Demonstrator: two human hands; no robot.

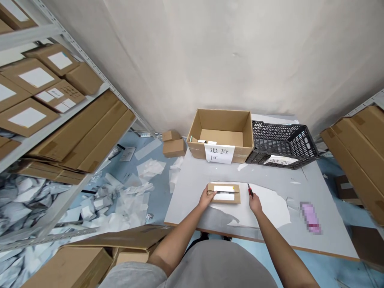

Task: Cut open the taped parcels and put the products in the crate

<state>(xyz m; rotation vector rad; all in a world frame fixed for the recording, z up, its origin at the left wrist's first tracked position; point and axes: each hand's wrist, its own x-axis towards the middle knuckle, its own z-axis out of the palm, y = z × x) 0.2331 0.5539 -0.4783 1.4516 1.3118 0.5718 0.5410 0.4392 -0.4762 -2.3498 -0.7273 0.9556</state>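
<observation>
Your left hand [206, 199] is gripping the left end of a flat small carton [232, 201], thumb lying over its top, while your right hand [255, 203] is closing around what looks like a red-and-black cutter [250, 191], its dark tip pointing away from you. The tip is standing just beside the carton's right end, apart from it. The carton is sitting before you, over a white sheet [273, 204] on the table [186, 196].

If that tip is a blade, a slip across the carton could be reaching your left thumb; pressing too deep could be scoring the contents or the sheet. With one end held, the carton could be swivelling.

The carton is showing brown cardboard, a boxy oblong with white labels; the sheet is looking smooth, curving along its edge. Farther out, an open-topped cardboard box [243, 155] is standing beside a latticed black plastic crate [258, 156].
</observation>
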